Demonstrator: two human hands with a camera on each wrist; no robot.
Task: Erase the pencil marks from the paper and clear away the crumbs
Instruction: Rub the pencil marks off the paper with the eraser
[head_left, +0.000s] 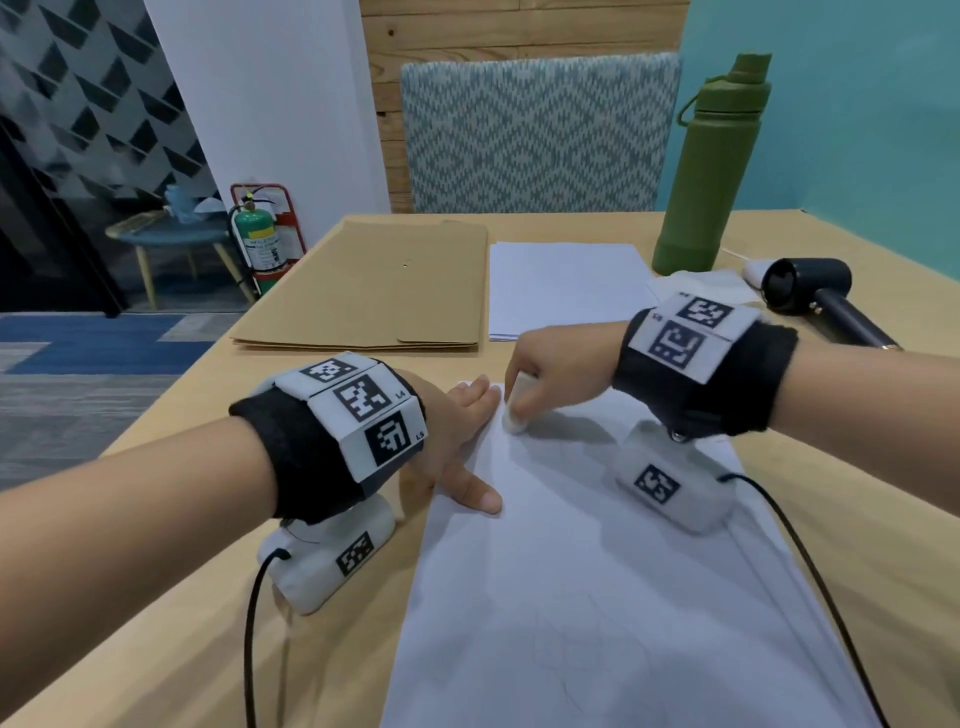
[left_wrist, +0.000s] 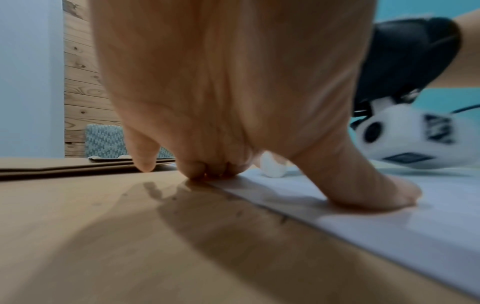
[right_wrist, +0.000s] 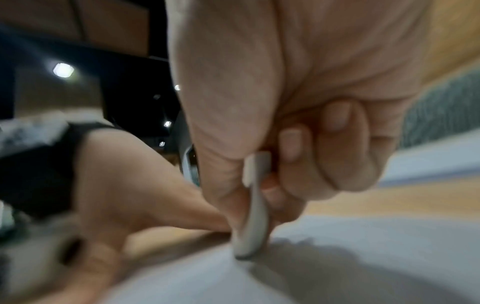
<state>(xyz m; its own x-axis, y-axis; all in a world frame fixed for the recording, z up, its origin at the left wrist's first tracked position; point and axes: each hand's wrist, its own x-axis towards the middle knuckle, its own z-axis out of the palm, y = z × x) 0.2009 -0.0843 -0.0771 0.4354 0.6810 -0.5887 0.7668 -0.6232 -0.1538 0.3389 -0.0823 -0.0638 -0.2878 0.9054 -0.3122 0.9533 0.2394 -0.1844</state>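
A white sheet of paper (head_left: 597, 561) lies on the tan table, with faint pencil lines near its lower middle. My right hand (head_left: 545, 369) pinches a white eraser (head_left: 514, 413) between thumb and fingers, its tip pressed on the paper's top left corner. The right wrist view shows the eraser (right_wrist: 253, 222) bent against the paper (right_wrist: 337, 267). My left hand (head_left: 457, 441) lies flat on the paper's left edge, fingers spread, thumb on the sheet. In the left wrist view the left hand (left_wrist: 233, 123) presses the paper (left_wrist: 389, 226), with the eraser (left_wrist: 272, 167) beyond it.
A brown folder (head_left: 374, 286) and a stack of white sheets (head_left: 566, 288) lie at the far side of the table (head_left: 208, 571). A green bottle (head_left: 711, 166) and a dark hair dryer (head_left: 815, 296) stand at the far right. A patterned chair back (head_left: 535, 135) rises behind the table.
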